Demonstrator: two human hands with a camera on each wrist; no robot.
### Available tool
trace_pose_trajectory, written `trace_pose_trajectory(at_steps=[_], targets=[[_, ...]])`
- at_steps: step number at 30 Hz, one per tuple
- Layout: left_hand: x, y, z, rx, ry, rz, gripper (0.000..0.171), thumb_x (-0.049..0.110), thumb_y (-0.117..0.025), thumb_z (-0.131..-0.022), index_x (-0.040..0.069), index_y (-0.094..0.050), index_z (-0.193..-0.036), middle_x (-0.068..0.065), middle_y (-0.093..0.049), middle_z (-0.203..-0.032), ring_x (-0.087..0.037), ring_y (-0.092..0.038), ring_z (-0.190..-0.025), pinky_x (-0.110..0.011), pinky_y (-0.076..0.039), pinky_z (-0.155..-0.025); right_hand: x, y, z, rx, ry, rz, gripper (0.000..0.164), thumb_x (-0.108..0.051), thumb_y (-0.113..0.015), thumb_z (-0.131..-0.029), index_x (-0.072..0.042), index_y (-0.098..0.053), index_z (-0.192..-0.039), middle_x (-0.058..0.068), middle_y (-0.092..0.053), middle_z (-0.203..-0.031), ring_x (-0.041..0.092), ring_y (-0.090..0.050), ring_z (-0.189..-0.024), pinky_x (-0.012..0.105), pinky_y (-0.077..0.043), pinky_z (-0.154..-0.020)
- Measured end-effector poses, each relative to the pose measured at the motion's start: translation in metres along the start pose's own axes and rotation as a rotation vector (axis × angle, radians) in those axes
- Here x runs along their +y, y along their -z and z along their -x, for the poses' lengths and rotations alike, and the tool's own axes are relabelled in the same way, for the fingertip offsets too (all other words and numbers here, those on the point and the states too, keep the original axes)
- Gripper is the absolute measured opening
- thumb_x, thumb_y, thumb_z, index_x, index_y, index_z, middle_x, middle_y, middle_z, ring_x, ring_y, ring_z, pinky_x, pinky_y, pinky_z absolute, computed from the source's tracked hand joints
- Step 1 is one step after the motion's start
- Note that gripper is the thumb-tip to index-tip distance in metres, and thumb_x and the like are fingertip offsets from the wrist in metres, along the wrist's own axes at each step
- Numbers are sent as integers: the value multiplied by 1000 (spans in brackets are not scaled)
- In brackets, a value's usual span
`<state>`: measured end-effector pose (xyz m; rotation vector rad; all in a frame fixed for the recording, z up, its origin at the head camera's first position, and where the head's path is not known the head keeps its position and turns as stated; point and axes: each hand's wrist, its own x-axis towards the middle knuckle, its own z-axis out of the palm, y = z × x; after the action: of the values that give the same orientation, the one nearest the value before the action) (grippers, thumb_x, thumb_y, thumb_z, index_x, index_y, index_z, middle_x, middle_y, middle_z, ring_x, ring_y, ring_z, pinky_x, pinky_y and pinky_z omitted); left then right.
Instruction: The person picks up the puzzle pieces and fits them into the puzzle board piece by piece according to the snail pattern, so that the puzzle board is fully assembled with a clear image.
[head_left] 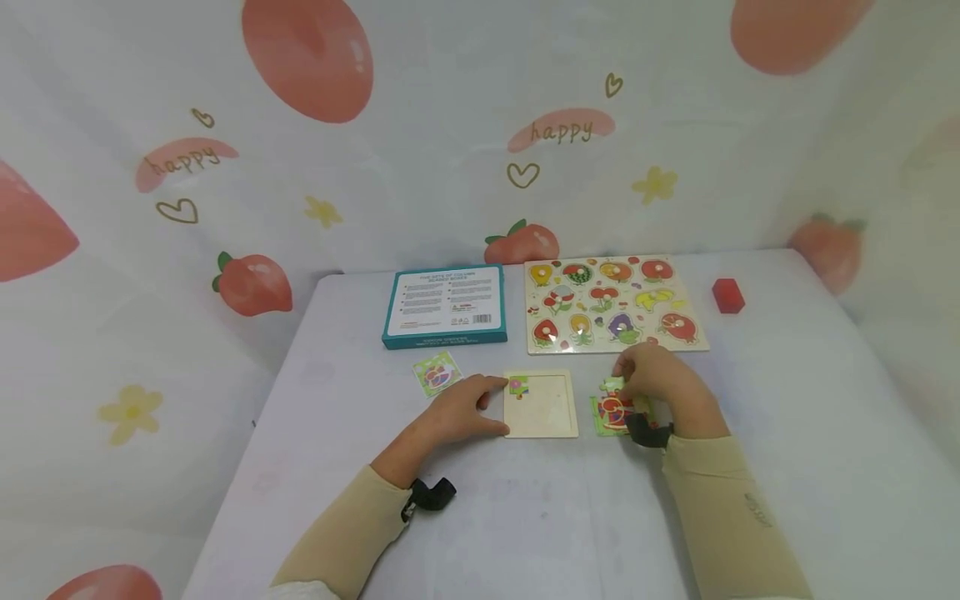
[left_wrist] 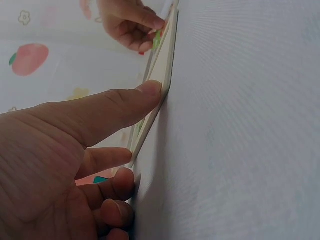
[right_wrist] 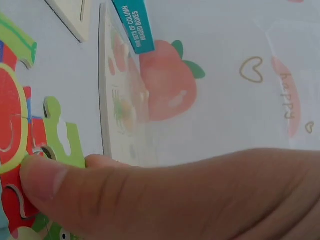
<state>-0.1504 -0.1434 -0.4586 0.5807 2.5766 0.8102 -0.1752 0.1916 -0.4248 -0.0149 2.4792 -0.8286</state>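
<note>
My left hand [head_left: 457,408] is at the left side of a shallow wooden puzzle tray [head_left: 543,421], thumb and index finger extended and touching its edge. In the left wrist view, the thumb tip presses on the tray's rim [left_wrist: 167,82] and the other fingers bend loosely below. A small green and pink puzzle piece [head_left: 518,386] lies in the tray's upper left corner. To the right of the tray, my right hand [head_left: 660,379] pinches a green-edged puzzle piece [right_wrist: 67,137] between thumb and fingers, above a cluster of red and green puzzle pieces [head_left: 611,415] that it partly hides.
A small picture card [head_left: 437,373] lies left of the tray. Behind stand a teal-edged box [head_left: 446,304] and a fruit peg board [head_left: 600,292]. A red block [head_left: 727,296] sits at the back right, before a fruit-printed cloth backdrop [head_left: 420,150].
</note>
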Motion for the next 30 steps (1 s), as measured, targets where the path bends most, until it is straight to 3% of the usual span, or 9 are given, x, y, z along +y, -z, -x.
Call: trace_pose_trajectory(at_steps=[10, 14, 25, 30], targets=[[-1, -2, 0, 3, 5, -7, 76, 36, -88, -81, 14, -57, -146, -2, -49, -85, -14, -46, -79, -29, -35, -66, 0, 5, 5, 18, 50, 50, 30, -20, -86, -84, -4, -71, -104, 9, -65, -95, 28, -57, -89, 42, -48, -79], [-1, -2, 0, 8, -2, -3, 75, 36, -88, -81, 14, -58, -146, -1, -49, -85, -14, -46, -78, -29, -35, -66, -5, 15, 19, 57, 75, 37, 37, -25, -84, -85, -3, -68, -109, 12, -62, -100, 30, -55, -94, 42, -49, -77], [0, -2, 0, 7, 5, -1, 75, 36, -88, -82, 14, -57, -147, -2, -49, -85, -14, -46, -79, -30, -36, -65, -19, 36, 54, 222, 221, 41, 35, -18, -80, -88, -5, -66, -117, 14, -61, -107, 33, -54, -97, 41, -53, -75], [0, -2, -1, 3, 13, -1, 75, 35, -88, -81, 15, -57, -147, -2, -48, -85, -14, -45, -78, -29, -35, -65, -29, 40, 70, 295, 222, -9, 42, -21, -78, -89, -6, -64, -125, 15, -59, -115, 35, -50, -105, 39, -53, -75]])
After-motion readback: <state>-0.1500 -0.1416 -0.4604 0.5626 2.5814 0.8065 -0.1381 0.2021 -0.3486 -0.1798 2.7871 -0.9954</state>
